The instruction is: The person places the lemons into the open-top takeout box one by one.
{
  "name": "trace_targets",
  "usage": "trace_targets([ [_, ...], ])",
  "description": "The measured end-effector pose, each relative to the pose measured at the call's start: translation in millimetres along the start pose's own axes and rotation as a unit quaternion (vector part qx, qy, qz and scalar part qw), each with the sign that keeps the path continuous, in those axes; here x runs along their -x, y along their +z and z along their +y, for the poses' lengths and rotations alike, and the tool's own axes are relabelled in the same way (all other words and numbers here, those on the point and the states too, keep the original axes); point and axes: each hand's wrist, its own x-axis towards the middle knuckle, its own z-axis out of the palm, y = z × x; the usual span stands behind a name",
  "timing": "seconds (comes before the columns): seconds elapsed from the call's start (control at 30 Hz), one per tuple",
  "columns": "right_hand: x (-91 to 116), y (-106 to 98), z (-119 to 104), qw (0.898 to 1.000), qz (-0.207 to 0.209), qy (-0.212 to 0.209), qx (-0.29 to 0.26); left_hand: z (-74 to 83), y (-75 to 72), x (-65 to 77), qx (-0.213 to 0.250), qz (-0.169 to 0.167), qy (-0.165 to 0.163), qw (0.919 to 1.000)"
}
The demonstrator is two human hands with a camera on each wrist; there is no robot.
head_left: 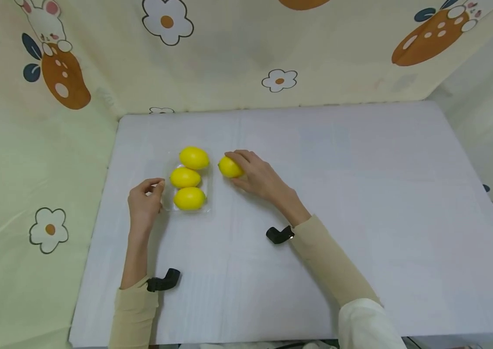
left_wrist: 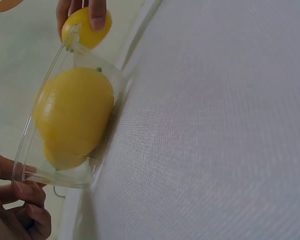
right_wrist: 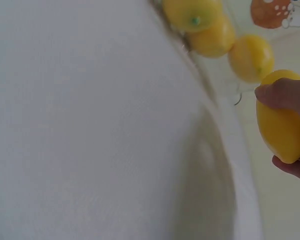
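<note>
A clear plastic box (left_wrist: 82,177) stands on the left part of the table. Three yellow lemons lie in it in a row: a back lemon (head_left: 194,157), a middle lemon (head_left: 185,178) and a front lemon (head_left: 189,198). At the box's left side, my left hand (head_left: 145,201) pinches the rim between thumb and fingers, as the left wrist view shows. My right hand (head_left: 258,175) grips a fourth lemon (right_wrist: 281,122) just right of the box, thumb on one side and fingers on the other. That lemon is partly covered by the fingers.
A white cloth covers the table (head_left: 359,194), whose far edge meets a patterned curtain (head_left: 229,72). More curtain hangs along the left and right sides. Black camera mounts jut from the left wrist (head_left: 164,281) and right wrist (head_left: 279,235).
</note>
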Motion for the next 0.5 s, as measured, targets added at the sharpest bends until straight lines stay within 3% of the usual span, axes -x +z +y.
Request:
trace_targets([
  [0.27, -10, 1, -36, 0.993, 0.087, -0.082, -0.013, 2.8, -4.2, -1.5, -0.001, -0.001, -0.005, 1.0000],
  [0.5, -30, 32, -60, 0.992, 0.068, -0.105, 0.015, -0.5, -1.5, -1.5, 0.005, -0.003, -0.007, 1.0000],
])
